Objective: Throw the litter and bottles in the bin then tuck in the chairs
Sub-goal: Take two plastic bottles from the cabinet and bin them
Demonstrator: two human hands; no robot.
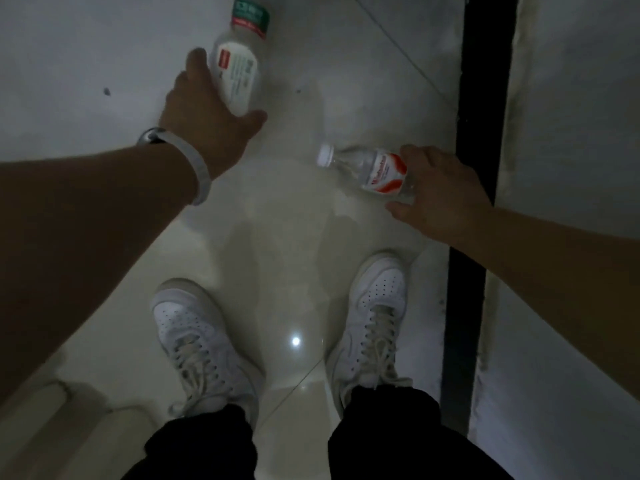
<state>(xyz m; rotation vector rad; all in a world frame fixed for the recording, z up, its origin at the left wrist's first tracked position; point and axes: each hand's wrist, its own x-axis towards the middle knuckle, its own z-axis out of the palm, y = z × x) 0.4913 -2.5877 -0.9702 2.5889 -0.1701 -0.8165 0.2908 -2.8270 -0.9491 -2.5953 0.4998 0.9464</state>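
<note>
Two plastic bottles lie low over a pale tiled floor. My left hand [207,112] grips the lower end of a large white bottle [239,60] with a green and red label band near its far end. My right hand [440,192] holds the base of a small clear bottle [367,168] with a white cap and a red and white label; the cap points left. Fingers of both hands curl round the bottles. A silver bracelet sits on my left wrist. No bin or chairs are in view.
My two white trainers [194,341] [374,317] stand on the glossy floor below the hands. A dark vertical strip [474,202] runs down the right side beside a pale wall. A light-coloured object edge shows at the bottom left [52,410].
</note>
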